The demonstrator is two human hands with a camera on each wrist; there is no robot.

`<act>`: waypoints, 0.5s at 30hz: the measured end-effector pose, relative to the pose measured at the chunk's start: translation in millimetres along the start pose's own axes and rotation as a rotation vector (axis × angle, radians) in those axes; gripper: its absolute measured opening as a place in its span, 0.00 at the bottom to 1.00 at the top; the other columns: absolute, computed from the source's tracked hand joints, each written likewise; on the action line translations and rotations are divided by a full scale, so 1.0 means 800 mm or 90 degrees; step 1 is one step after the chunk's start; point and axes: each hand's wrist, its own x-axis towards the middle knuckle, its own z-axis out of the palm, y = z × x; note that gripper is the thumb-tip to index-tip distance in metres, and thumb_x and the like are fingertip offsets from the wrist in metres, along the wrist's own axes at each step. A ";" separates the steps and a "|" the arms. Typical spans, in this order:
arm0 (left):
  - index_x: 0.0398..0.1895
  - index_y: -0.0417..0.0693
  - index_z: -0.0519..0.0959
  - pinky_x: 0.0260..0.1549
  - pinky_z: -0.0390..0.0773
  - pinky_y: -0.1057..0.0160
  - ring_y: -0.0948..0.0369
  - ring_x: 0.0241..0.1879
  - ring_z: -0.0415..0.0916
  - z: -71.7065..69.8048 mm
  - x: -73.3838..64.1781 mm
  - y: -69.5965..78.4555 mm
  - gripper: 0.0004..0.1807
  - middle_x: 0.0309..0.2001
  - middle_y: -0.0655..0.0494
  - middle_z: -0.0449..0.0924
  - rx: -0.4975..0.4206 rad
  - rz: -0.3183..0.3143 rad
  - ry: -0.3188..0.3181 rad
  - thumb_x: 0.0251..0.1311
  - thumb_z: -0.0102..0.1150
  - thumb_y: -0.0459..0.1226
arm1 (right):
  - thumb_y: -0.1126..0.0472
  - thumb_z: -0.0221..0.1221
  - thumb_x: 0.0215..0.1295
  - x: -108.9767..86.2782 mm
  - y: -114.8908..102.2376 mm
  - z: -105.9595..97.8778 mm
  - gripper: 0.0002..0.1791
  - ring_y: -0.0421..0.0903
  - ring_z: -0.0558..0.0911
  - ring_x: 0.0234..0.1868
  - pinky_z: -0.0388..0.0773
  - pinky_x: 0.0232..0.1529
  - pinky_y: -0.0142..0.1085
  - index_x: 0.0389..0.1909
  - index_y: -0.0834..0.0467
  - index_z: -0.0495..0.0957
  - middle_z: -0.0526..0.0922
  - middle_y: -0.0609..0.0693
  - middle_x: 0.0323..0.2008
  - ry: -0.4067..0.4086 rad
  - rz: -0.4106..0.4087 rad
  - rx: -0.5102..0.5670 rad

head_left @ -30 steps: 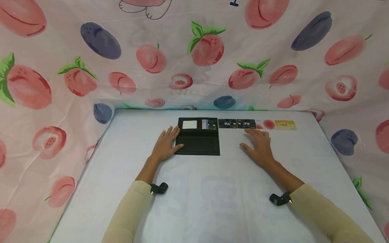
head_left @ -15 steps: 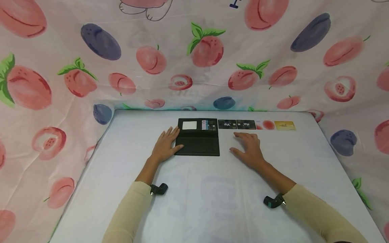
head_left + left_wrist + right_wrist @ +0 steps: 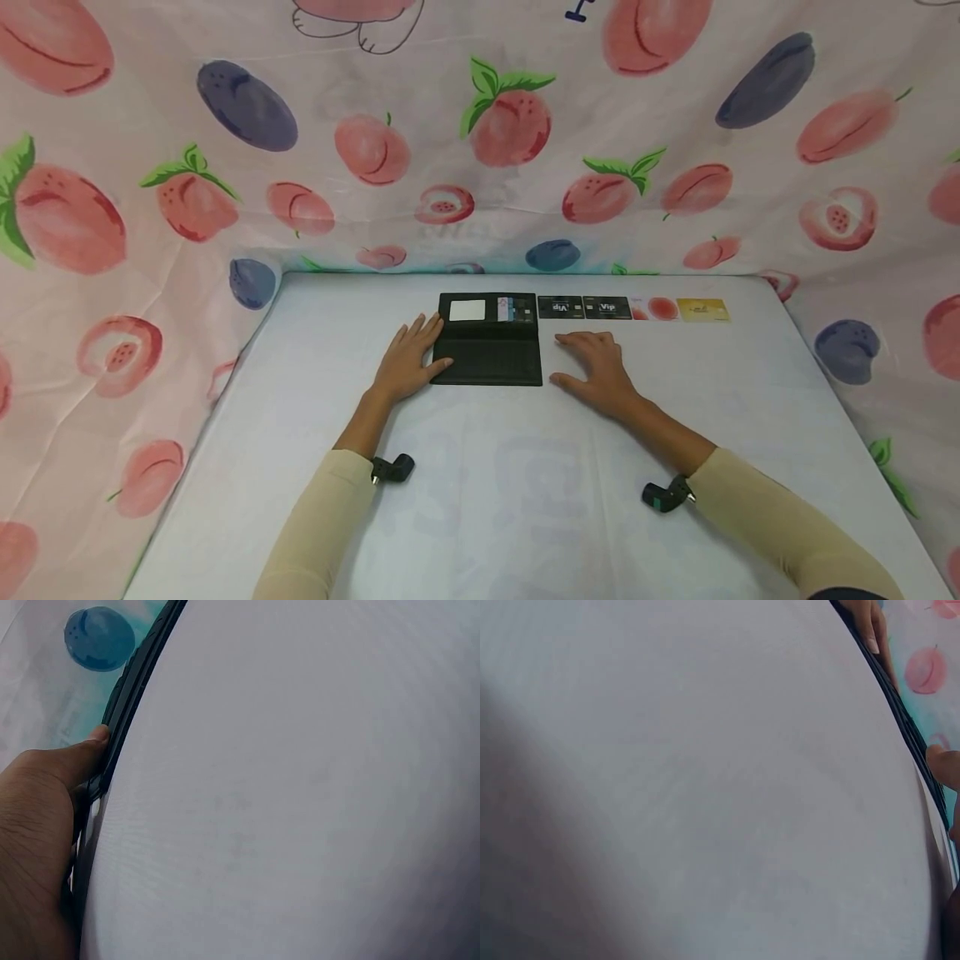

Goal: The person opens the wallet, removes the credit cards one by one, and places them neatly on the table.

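Observation:
A black wallet lies unfolded flat on the white table, with a white window and a card showing in its upper half. My left hand rests along its left edge, fingers straight and thumb over the lower flap. In the left wrist view the thumb lies against the wallet. My right hand hovers just right of the wallet, thumb and fingers spread apart, holding nothing. In the right wrist view its thumb shows at the right edge, near the wallet.
Right of the wallet's top, cards line up in a row: two black VIP cards, a pink peach-print card and a gold card. Behind the white table hangs a fruit-print cloth.
My right hand has moved left from below the cards toward the wallet, dropping slightly nearer me. The left hand, wallet and cards have stayed put.

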 end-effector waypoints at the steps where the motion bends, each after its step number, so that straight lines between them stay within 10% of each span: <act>1: 0.83 0.43 0.56 0.80 0.38 0.48 0.49 0.83 0.42 0.000 0.000 0.000 0.45 0.84 0.50 0.51 0.001 -0.002 -0.001 0.72 0.58 0.56 | 0.45 0.74 0.60 0.001 -0.002 0.001 0.37 0.58 0.69 0.61 0.63 0.56 0.58 0.69 0.56 0.78 0.79 0.57 0.65 -0.003 -0.002 0.003; 15: 0.83 0.43 0.57 0.80 0.38 0.47 0.49 0.83 0.42 0.001 0.000 -0.002 0.45 0.84 0.50 0.51 0.000 0.005 0.004 0.72 0.58 0.56 | 0.48 0.72 0.64 0.019 -0.017 0.019 0.32 0.56 0.69 0.59 0.63 0.58 0.59 0.67 0.55 0.81 0.79 0.55 0.63 -0.031 -0.015 0.022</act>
